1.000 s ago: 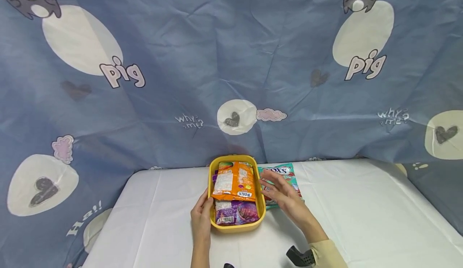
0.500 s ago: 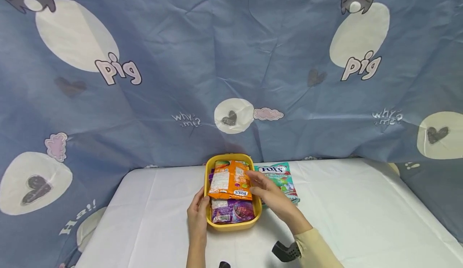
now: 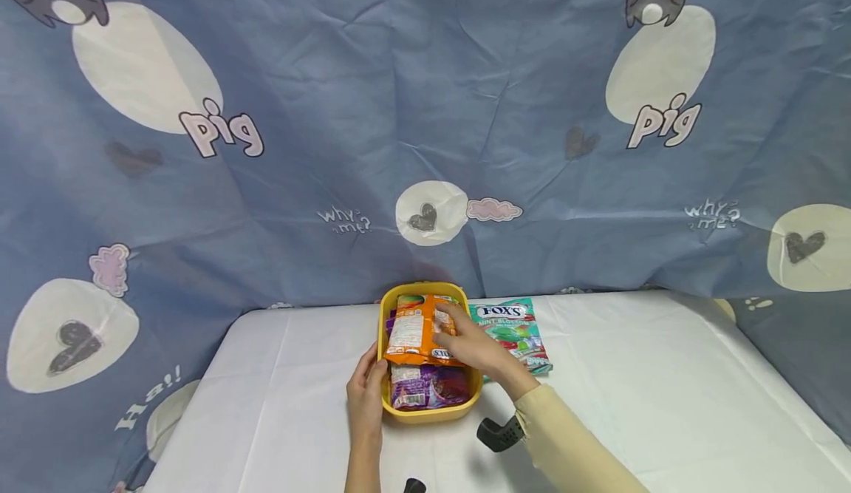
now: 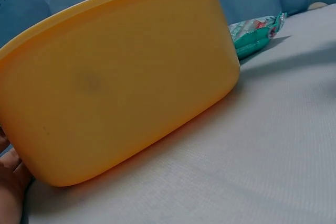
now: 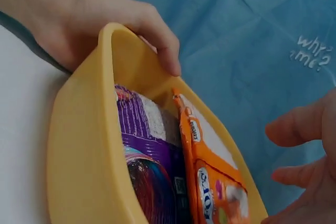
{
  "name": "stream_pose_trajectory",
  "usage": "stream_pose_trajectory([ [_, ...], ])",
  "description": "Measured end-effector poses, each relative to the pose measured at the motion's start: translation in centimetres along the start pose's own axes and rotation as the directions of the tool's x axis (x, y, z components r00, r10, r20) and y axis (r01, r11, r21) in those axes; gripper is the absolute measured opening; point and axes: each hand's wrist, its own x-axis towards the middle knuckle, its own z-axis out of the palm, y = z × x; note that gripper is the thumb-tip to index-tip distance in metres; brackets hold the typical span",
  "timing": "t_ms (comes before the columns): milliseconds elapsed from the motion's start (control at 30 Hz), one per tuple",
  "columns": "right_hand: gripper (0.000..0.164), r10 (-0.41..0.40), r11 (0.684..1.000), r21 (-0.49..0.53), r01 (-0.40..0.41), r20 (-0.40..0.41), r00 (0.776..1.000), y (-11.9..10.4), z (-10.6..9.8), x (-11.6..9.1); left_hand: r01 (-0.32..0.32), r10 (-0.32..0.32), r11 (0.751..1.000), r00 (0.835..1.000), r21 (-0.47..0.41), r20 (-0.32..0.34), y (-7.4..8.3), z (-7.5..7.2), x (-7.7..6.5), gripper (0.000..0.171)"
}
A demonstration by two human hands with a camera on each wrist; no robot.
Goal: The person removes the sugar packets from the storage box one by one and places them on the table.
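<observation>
A yellow plastic bin (image 3: 431,417) stands on the white table. Inside it, an orange Fox's candy bag (image 3: 407,334) lies over a purple candy bag (image 3: 425,388). My left hand (image 3: 365,397) rests against the bin's left side, its thumb at the rim; the right wrist view shows this hand (image 5: 100,22) beside the far wall. My right hand (image 3: 470,341) reaches over the right rim, above the orange bag. In the right wrist view its fingers (image 5: 294,128) are spread apart, with nothing between them. Whether they touch the bag is unclear.
A green Fox's Mint Blossom candy bag (image 3: 510,334) lies flat just right of the bin, partly behind my right arm. A blue cloth (image 3: 299,182) printed with pigs hangs behind the table (image 3: 638,389). Black wrist cameras (image 3: 500,434) sit near both forearms.
My right hand has moved left from beside the green bag to over the orange bag, uncovering more of the green one. My left hand stays at the bin, which has not visibly moved.
</observation>
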Motion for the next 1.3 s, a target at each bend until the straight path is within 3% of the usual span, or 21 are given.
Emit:
stream_pose_trajectory([
  [200,0.056,-0.004,1.000,0.003,0.004,-0.015,1.000,0.5,0.7,1.1,0.024,-0.024,1.000,1.000,-0.002,-0.005,0.0,0.1,0.1,0.043],
  [433,0.041,-0.040,0.997,0.062,0.048,-0.136,0.990,1.0,1.4,1.7,-0.009,0.009,1.000,1.000,-0.002,-0.017,0.1,0.1,0.1,0.045],
  [633,0.037,0.001,0.997,0.076,0.015,-0.212,0.977,1.0,1.1,1.6,0.015,-0.015,1.000,1.000,0.001,-0.018,0.1,0.2,-0.1,0.044],
  [767,0.035,0.002,0.995,0.096,0.016,-0.182,0.983,0.9,0.7,1.7,0.010,-0.010,1.000,1.000,0.005,-0.014,0.0,0.3,-0.1,0.044],
  [900,0.037,0.030,0.982,0.190,-0.002,-0.145,0.989,0.7,0.6,1.9,-0.002,0.002,1.000,1.000,0.005,-0.014,0.1,0.3,0.0,0.043],
  [1300,0.044,0.101,0.935,0.352,-0.042,-0.152,0.983,1.2,-0.1,2.9,-0.021,0.021,1.000,1.000,0.002,-0.017,-0.3,0.3,0.0,0.043],
])
